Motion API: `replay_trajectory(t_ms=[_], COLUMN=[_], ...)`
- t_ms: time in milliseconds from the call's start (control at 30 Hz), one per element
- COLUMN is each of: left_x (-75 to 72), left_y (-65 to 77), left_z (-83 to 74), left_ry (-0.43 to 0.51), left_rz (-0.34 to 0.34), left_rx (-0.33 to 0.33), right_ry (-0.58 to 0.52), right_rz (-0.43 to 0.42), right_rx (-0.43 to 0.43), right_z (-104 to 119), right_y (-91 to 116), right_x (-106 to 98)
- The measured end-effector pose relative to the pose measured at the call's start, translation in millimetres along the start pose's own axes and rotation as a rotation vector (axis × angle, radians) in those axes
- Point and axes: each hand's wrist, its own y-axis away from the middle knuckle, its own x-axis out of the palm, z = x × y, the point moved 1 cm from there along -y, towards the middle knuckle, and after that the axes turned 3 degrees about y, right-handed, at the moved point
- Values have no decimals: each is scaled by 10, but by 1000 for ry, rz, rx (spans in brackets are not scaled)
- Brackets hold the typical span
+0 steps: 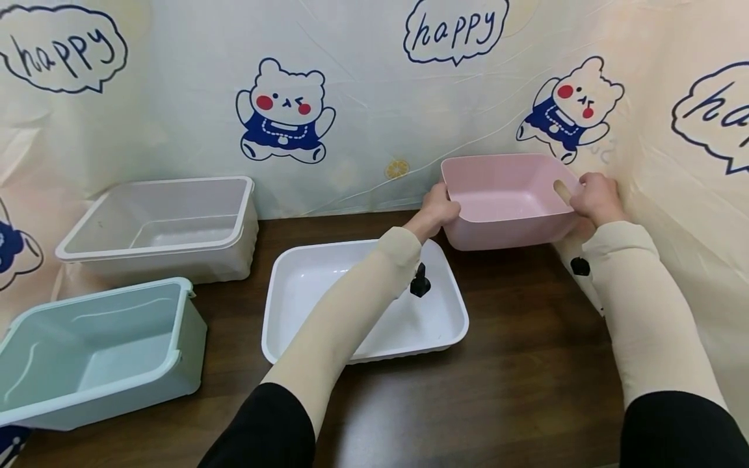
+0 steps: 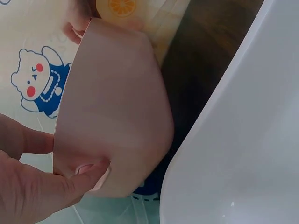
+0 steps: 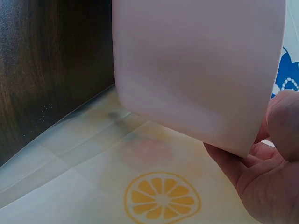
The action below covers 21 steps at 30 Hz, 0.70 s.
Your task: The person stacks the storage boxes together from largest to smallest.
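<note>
Both hands grip a pink plastic bin [image 1: 503, 231] at the back right of the table, by the wall sheet. My left hand [image 1: 435, 209] holds its left end, and the left wrist view shows the thumb and fingers around the rim near a slot handle. At the opposite end my right hand [image 1: 598, 198] grips the rim beside an oval handle hole; its fingers reach under the edge in the right wrist view. The bin looks bare inside. Below my left forearm lies a shallow white tray [image 1: 316, 299], partly hidden by the sleeve.
A light grey bin [image 1: 170, 263] stands at the back left, with a mint green bin [image 1: 134, 396] in front of it. Inside the white tray sits a small black object [image 1: 420, 283]. A printed sheet [image 1: 363, 117] lines the back and right side of the brown table [image 1: 497, 390].
</note>
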Motion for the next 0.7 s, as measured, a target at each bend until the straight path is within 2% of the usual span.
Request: replay_trajectory(t_ms=[133,367,700], left_x=[-53,-202,-345], left_y=[21,61,140], left_z=[-39,-86,-131], left_ry=[7,21,9], left_rz=[6,36,37], left_rx=[11,33,41], right_ry=[-4,18,-5], right_rz=[2,-56,-65], right_rx=[3,-42,-17], right_z=[55,181,322], right_y=[25,19,84], right_x=[-34,-94,-149])
